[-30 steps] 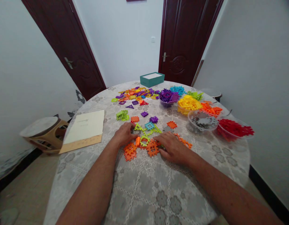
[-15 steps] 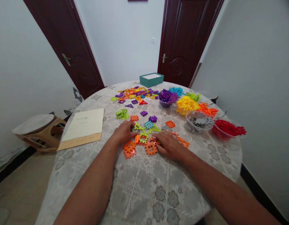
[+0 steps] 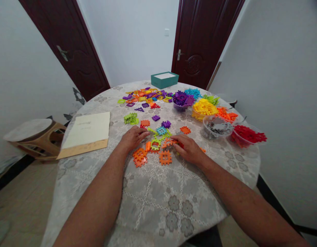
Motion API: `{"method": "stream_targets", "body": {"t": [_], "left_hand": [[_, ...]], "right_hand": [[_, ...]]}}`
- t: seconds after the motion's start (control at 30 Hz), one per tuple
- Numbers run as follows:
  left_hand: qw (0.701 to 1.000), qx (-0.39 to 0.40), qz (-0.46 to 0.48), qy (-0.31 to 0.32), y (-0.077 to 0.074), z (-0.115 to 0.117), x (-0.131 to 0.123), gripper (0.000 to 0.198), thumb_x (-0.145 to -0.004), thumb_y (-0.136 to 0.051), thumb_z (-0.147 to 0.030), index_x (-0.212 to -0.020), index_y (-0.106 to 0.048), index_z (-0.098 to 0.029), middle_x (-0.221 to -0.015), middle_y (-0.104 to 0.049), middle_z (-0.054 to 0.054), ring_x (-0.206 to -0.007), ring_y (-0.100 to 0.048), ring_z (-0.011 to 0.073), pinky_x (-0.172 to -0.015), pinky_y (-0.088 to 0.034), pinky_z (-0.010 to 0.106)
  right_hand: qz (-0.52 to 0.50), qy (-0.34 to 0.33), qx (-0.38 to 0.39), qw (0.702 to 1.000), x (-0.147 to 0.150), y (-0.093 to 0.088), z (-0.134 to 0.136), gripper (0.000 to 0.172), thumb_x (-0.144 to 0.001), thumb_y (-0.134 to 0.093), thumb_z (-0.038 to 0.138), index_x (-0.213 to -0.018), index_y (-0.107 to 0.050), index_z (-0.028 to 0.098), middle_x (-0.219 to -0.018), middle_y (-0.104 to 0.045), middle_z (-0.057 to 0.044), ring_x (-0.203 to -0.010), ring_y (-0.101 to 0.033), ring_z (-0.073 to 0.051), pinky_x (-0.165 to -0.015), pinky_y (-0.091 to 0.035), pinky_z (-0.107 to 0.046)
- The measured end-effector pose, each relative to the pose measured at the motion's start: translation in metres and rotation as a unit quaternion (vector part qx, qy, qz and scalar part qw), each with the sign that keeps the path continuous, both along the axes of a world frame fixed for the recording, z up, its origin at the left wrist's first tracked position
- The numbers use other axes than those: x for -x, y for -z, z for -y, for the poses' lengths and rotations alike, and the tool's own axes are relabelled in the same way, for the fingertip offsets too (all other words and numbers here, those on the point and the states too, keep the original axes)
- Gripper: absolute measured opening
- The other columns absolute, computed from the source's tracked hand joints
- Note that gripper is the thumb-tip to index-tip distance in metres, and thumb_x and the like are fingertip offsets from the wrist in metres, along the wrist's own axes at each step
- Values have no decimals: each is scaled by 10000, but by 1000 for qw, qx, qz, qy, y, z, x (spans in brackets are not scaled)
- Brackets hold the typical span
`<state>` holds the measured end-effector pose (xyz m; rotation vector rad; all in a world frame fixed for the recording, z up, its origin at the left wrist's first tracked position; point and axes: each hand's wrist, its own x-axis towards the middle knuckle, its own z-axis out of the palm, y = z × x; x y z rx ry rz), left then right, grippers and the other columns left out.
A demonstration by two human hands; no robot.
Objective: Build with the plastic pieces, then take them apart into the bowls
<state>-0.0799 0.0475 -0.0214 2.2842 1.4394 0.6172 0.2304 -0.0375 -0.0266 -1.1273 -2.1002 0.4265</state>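
Interlocking plastic building pieces lie in a loose cluster between my two hands. My right hand (image 3: 187,148) pinches the edge of an orange building piece (image 3: 169,142) with a cut-out at its middle. My left hand (image 3: 134,138) rests on the cluster's left side, fingers loosely stretched, close to a thin lime green piece (image 3: 151,131). Between the hands are a lime green frame piece (image 3: 155,144) and a light blue square piece (image 3: 161,130). Nearer me lie an orange window square (image 3: 165,157) and stacked orange squares (image 3: 140,157). My right hand partly hides pieces beneath it.
Clear bowls of red (image 3: 248,135), grey (image 3: 218,127), yellow (image 3: 205,109) and purple (image 3: 182,100) pieces stand at the right. A mixed pile (image 3: 148,95) lies farther back, before a teal box (image 3: 164,81). Paper on cardboard (image 3: 90,132) lies left.
My right hand has shifted slightly, and an orange piece now shows raised at its fingertips. My left hand stays near the green pieces, its fingers a little straighter. The view has tilted down.
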Motion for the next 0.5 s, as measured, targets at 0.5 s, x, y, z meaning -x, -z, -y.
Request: {"method": "stream_targets", "body": {"t": [0.5], "left_hand": [[949,-2,260,-180,-18,7,-16,595,-984,-389,-714,-830,-661,-208,-880,-701,69,-852,-670,224,-701,-566,318]], "right_hand": [[53,92,-101,989,-3,7,-7,303,-985,-592,239,-1270,-682,188,-1241,-703,-151,-1189,-606,-305,-1089,-457,-501]]}}
